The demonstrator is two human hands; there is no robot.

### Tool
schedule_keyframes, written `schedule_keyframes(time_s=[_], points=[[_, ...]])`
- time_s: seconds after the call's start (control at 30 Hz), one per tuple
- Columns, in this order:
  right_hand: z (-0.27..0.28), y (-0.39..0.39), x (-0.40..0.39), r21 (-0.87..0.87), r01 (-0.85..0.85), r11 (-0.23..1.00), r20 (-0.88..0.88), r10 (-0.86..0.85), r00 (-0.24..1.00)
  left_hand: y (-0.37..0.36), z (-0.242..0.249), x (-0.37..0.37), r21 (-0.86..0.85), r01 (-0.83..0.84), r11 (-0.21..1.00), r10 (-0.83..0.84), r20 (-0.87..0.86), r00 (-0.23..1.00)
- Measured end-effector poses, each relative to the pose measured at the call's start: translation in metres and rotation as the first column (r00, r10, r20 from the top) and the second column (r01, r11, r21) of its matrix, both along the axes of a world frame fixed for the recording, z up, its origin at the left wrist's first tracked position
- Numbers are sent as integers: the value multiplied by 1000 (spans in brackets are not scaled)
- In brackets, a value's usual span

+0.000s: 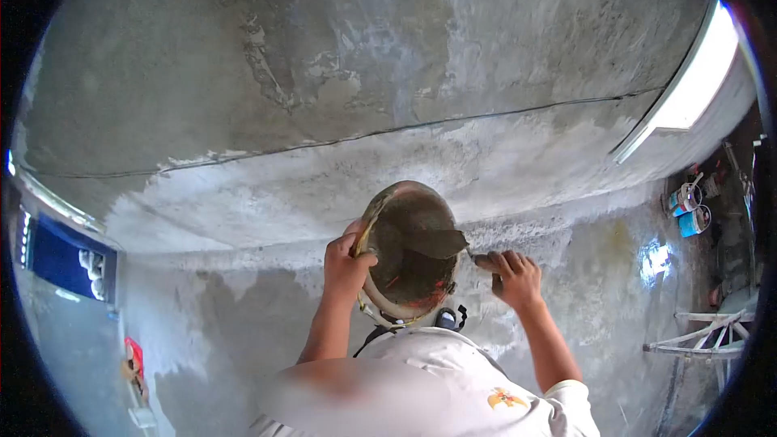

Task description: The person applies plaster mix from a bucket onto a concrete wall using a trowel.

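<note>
Shirt (429, 388) in white fills the near foreground. Above it, the left hand (346, 265) clamps closed on the near rim of a mortar pan (409, 252), tilted with its mouth facing the camera. The right hand (512, 275) wraps the handle of a trowel (433, 241), blade lying across the pan, pointing left. Beyond rises the plastered wall (340, 81).

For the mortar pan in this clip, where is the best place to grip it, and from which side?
Grip the rim of the mortar pan, coming from the open side away from the trowel. The pan is tilted with its mouth toward the camera, so the edge is exposed. The left hand already clamps the rim there, while the right hand works the trowel.
</note>
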State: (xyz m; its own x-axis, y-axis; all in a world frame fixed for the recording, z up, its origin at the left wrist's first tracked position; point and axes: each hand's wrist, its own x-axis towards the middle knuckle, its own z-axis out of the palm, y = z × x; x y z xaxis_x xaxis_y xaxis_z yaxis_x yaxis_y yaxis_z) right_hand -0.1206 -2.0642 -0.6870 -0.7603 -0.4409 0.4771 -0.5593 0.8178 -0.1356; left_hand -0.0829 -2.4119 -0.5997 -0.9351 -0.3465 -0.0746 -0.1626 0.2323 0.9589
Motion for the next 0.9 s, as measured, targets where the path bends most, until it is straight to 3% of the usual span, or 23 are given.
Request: schedule_keyframes(time_s=[0.03,0.13,0.27,0.33,0.4,0.53,0.6,0.63,0.67,0.73,0.77,0.87,0.9], points=[[6,5,-11,-5,-5,1000,3,5,1000,7,3,-1,-16,32,999,-33,-15,999],[20,31,-34,282,-190,940,-32,207,978,36,-4,-11,-8,79,997,-79,8,997],[29,31,-53,371,-254,893,-129,320,938,65,7,-15,-39,110,993,-110,14,994],[20,32,-57,465,-401,789,-123,506,854,77,13,-18,-56,186,981,-185,27,982],[16,31,-50,518,-378,767,-150,517,843,85,8,-24,-21,218,976,-218,11,976],[0,26,-34,351,-469,811,-208,556,805,90,-8,-33,-14,307,952,-307,-26,951],[-6,16,-25,22,-485,874,-92,485,870,94,-2,-30,-34,298,954,-298,2,955],[-9,12,-19,-16,-435,900,13,435,900,95,0,-30,43,266,963,-267,15,964],[-11,8,-16,-17,-443,896,9,443,896,94,3,-27,122,230,965,-236,34,971],[-11,-1,-18,-279,-316,907,46,342,939,89,18,-20,123,181,976,-190,67,979],[-18,-2,-21,-316,-254,914,70,290,955,84,24,-18,126,144,982,-157,104,982],[3,-5,-33,-416,-190,889,-7,206,979,56,22,-15,134,26,991,-42,122,992],[22,-3,-34,-441,-184,878,-14,198,980,56,29,-13,223,-56,973,44,55,997]])
